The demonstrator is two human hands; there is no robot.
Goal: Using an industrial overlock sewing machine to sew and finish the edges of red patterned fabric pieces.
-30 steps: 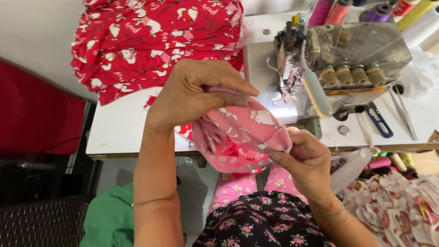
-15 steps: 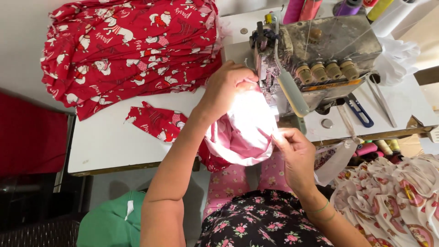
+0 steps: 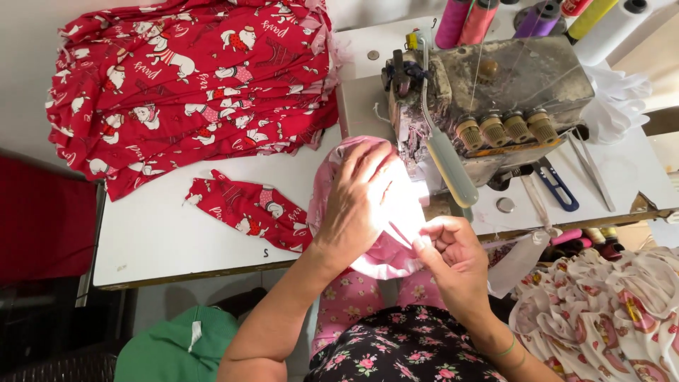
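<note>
The pink cloth (image 3: 385,258) lies at the table (image 3: 177,240) edge, right in front of the serger (image 3: 488,106), and hangs down over the person's lap. It looks light, thin and limp, likely to bunch or slide, so I'd judge it is best held flat from above and pinched at its edge.

The left hand (image 3: 357,201) lies spread on top of it, fingers open and pressing down, pointing toward 1 o'clock at the machine's needle area. The right hand (image 3: 453,255), at 4 o'clock from the left, has its fingers closed in a pinch on the cloth's near edge.

A red scrap (image 3: 244,209) lies at 9 o'clock from the left hand, with the red pile (image 3: 191,78) at 11 o'clock and scissors (image 3: 555,185) at 3 o'clock.
</note>
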